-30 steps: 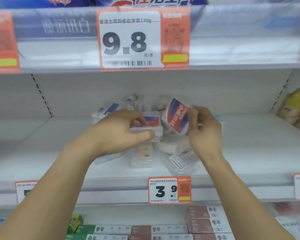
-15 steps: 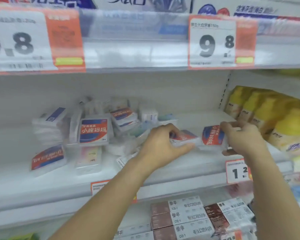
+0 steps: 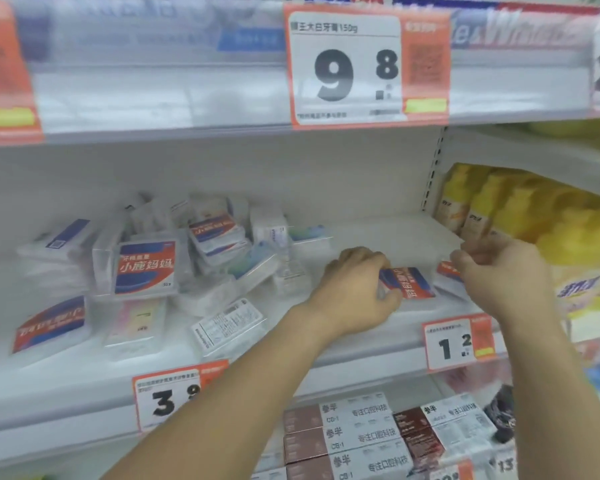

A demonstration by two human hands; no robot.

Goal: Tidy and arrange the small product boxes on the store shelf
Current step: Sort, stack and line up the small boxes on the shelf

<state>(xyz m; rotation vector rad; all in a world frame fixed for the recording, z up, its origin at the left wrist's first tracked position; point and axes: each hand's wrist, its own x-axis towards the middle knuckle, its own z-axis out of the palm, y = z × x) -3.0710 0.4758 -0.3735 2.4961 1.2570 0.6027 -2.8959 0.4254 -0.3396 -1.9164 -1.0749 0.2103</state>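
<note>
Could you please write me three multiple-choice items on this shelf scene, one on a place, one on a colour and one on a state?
1. Where does the pile of small clear plastic product boxes lie?
A. on the white middle shelf, left of both hands
B. on the floor
C. on the top shelf

2. What colour are the packs at the right end of that shelf?
A. green
B. yellow
C. black

3. What is the left hand doing?
A. hanging idle
B. pressing a price tag
C. gripping a red-and-blue labelled clear box

Answers:
1 A, the heap sits on the middle shelf, left of the left hand and the right hand.
2 B, the packs look plainly yellow.
3 C, its fingers curl round the box's left end.
</note>
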